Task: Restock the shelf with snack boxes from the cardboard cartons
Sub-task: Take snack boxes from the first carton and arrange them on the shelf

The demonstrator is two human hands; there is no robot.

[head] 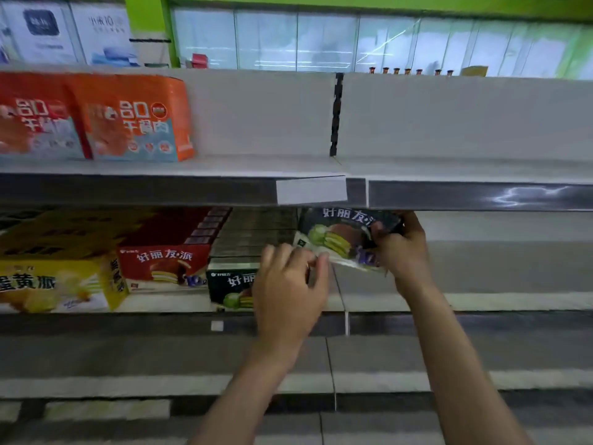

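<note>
- Head view: a dark snack box with a green-filled cake printed on its front is held up in front of the middle shelf, tilted, its top edge just under the lip of the shelf above.
- The right hand grasps the box at its right end, fingers curled round the upper right corner. The left hand meets the lower left corner with its fingertips; motion blur makes it hard to say whether it pinches or only steadies, though a light pinch seems likeliest.
- The box's long axis runs left to right between the two hands, sloping down toward the left hand. Its slot appears to be the bare shelf strip just right of the shelved dark box of the same kind, which stands just left of the held box and lower. The left hand is nearer that neighbour, so it would guide the near corner in while the right hand pushes from the far end.
- Counted from the held box leftward on the same shelf: one matching dark box in front, one red box, one yellow box; rows behind them are too dim to count.
- Up and left of the held box, two orange packs stand on the shelf above.
- No cardboard carton is in view.
</note>
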